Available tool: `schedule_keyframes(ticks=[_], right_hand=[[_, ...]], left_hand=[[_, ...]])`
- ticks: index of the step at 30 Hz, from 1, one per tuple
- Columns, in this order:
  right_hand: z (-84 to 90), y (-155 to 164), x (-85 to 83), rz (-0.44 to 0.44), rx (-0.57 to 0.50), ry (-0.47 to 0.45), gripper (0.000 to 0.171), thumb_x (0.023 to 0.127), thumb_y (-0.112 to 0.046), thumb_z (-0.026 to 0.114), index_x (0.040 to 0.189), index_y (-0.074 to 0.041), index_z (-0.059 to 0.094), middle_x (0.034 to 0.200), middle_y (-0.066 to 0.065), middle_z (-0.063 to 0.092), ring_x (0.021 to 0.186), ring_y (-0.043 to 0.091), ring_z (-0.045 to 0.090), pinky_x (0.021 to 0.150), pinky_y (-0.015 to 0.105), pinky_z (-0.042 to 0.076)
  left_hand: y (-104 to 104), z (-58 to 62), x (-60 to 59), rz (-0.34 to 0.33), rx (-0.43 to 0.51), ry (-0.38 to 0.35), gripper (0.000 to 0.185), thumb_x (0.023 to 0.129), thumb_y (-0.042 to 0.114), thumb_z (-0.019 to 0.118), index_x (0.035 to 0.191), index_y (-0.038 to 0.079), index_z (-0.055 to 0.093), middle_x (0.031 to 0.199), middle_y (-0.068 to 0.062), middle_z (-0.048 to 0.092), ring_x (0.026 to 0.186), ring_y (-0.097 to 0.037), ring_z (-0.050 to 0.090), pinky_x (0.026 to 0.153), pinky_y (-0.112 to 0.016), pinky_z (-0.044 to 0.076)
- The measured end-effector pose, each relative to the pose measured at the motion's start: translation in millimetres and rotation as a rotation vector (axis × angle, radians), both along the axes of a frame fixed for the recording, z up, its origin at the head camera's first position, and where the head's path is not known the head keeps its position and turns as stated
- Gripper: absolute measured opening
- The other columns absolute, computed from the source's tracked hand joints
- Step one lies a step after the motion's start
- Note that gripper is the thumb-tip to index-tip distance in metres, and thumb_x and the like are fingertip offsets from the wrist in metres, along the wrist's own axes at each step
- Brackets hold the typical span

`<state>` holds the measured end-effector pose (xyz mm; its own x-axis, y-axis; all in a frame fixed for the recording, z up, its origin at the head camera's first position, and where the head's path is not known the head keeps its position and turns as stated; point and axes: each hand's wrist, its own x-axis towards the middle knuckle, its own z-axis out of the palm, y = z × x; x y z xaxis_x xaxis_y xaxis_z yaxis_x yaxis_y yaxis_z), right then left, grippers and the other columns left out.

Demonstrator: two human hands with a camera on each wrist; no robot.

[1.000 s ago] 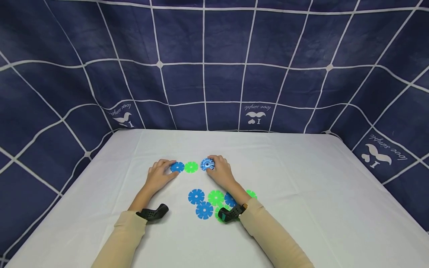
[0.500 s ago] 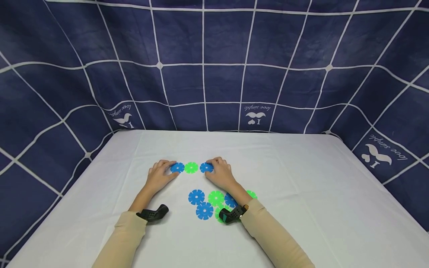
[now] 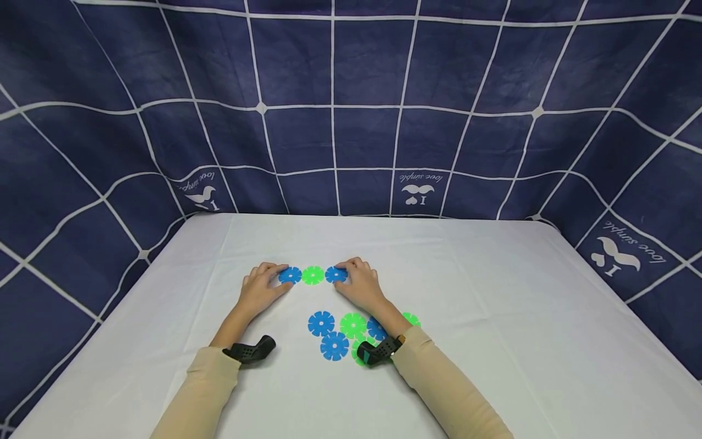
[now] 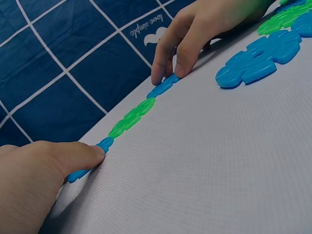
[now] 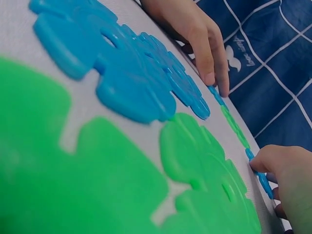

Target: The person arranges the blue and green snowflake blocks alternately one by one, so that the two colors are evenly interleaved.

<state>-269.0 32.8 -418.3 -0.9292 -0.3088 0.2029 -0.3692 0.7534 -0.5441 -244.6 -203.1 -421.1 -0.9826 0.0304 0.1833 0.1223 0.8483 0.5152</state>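
White tablecloth [image 3: 493, 317] covers the work surface; a navy backdrop with a white grid [image 3: 351, 91] hangs on three sides.

Row at mid-table, three slotted plastic discs lying flat, edge to edge: left blue disc [image 3: 289, 275], middle green disc [image 3: 313, 275], right blue disc [image 3: 336, 275]. Count in row: 2 blue, 1 green.

Left hand [image 3: 262, 288]: palm down, fingers fairly straight, fingertips resting on the outer edge of the left blue disc. The left wrist view shows a fingertip [image 4: 92, 153] pressing that disc against the cloth, not wrapped round it.

Right hand [image 3: 359, 283]: fingers bent downward, tips on the right blue disc. In the left wrist view two fingertips [image 4: 168, 73] press down on its top and rim; nothing is lifted off the cloth.

Loose pile nearer the person, below the row: blue disc [image 3: 321, 323], blue disc [image 3: 334, 345], green disc [image 3: 353, 325]. Further pieces are partly hidden by the right forearm: a blue one [image 3: 376, 327], a green one [image 3: 411, 318] and a green one [image 3: 359, 352] under the wrist camera. Visible count in pile: 3 blue, 3 green; exact total not certain because of the arm.

Black wrist-mounted cameras sit on both forearms [image 3: 249, 350] [image 3: 378, 349]. Sleeves are beige [image 3: 439, 384].
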Motion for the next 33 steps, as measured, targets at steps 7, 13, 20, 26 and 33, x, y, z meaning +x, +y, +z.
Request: schedule_keyframes(ticks=[7, 13, 20, 26, 33], right_hand=[[0.6, -0.1, 1.3, -0.002, 0.007, 0.0, 0.042, 0.081, -0.034, 0.06, 0.119, -0.016, 0.058, 0.119, 0.006, 0.051, 0.108, 0.022, 0.045, 0.085, 0.037, 0.032], [0.2, -1.2, 0.7, -0.005, 0.01, -0.003, 0.042, 0.081, -0.034, 0.06, 0.12, -0.016, 0.058, 0.119, 0.005, 0.051, 0.108, 0.021, 0.045, 0.086, 0.038, 0.032], [0.6, -2.3, 0.4, -0.019, 0.019, -0.005, 0.043, 0.081, -0.035, 0.059, 0.12, -0.017, 0.057, 0.118, 0.005, 0.051, 0.106, 0.021, 0.045, 0.085, 0.037, 0.031], [3.1, -1.5, 1.9, -0.009, -0.011, -0.026, 0.044, 0.081, -0.034, 0.057, 0.122, -0.017, 0.055, 0.12, 0.006, 0.05, 0.106, 0.021, 0.045, 0.083, 0.036, 0.031], [7.4, 3.9, 5.2, 0.024, -0.084, -0.057, 0.045, 0.082, -0.032, 0.056, 0.124, -0.016, 0.053, 0.123, 0.008, 0.049, 0.113, 0.024, 0.046, 0.089, 0.041, 0.031]], left_hand=[[0.3, 0.0, 0.0, -0.004, 0.002, -0.001, 0.051, 0.084, 0.033, 0.06, 0.128, 0.009, 0.052, 0.125, -0.017, 0.048, 0.115, -0.033, 0.041, 0.09, -0.048, 0.028], [0.1, 0.2, 1.1, -0.006, 0.006, 0.01, 0.051, 0.083, 0.032, 0.06, 0.127, 0.008, 0.052, 0.123, -0.017, 0.049, 0.112, -0.033, 0.042, 0.088, -0.048, 0.028], [1.3, 0.4, 0.7, 0.001, -0.004, 0.006, 0.051, 0.083, 0.033, 0.06, 0.127, 0.007, 0.052, 0.124, -0.017, 0.049, 0.115, -0.033, 0.041, 0.089, -0.048, 0.028], [1.5, 0.7, 0.2, 0.008, -0.009, 0.0, 0.052, 0.083, 0.033, 0.06, 0.127, 0.007, 0.052, 0.124, -0.017, 0.048, 0.115, -0.033, 0.041, 0.089, -0.048, 0.028], [1.3, 1.0, 0.6, 0.009, -0.008, -0.003, 0.052, 0.083, 0.033, 0.06, 0.128, 0.008, 0.051, 0.125, -0.017, 0.048, 0.115, -0.033, 0.041, 0.089, -0.047, 0.028]])
